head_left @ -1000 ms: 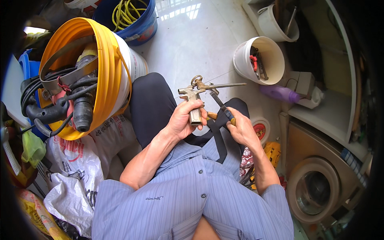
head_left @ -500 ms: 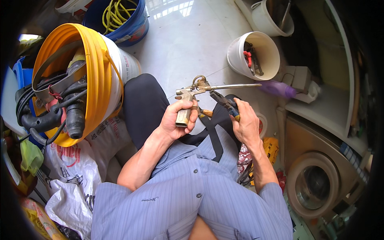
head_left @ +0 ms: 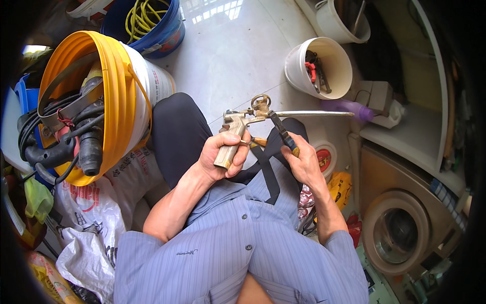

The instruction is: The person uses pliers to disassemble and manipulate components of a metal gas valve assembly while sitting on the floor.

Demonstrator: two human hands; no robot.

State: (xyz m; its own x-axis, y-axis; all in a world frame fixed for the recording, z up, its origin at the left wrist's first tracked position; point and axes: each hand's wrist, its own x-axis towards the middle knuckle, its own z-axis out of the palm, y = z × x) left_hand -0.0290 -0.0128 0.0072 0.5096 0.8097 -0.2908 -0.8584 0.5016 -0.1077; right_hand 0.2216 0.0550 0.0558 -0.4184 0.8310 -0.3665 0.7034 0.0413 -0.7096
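My left hand [head_left: 216, 158] is wrapped round the pale metal grip of a worn foam gun [head_left: 236, 125], held above my lap. Its long thin barrel points right, and a brownish ring-shaped collar stands on top. In my right hand [head_left: 307, 166] is a pair of pliers [head_left: 284, 134] with dark jaws and blue-and-yellow handles. The jaws reach the gun where the barrel joins the body; whether they grip it I cannot tell. Fingers hide part of both tools' handles. A black strap [head_left: 268, 175] hangs below the gun, across my lap.
On the left stands a yellow-rimmed bucket [head_left: 114, 111] full of power tools and cables, with a blue bucket [head_left: 174, 40] behind it. A white bucket [head_left: 340, 68] with hand tools is far right, near a purple bottle [head_left: 349, 108]. A front-loading washer [head_left: 372, 177] stands at right.
The gun has turned slightly and its barrel reaches further right. The pliers have swung more upright, and their jaws have come to the barrel's base.
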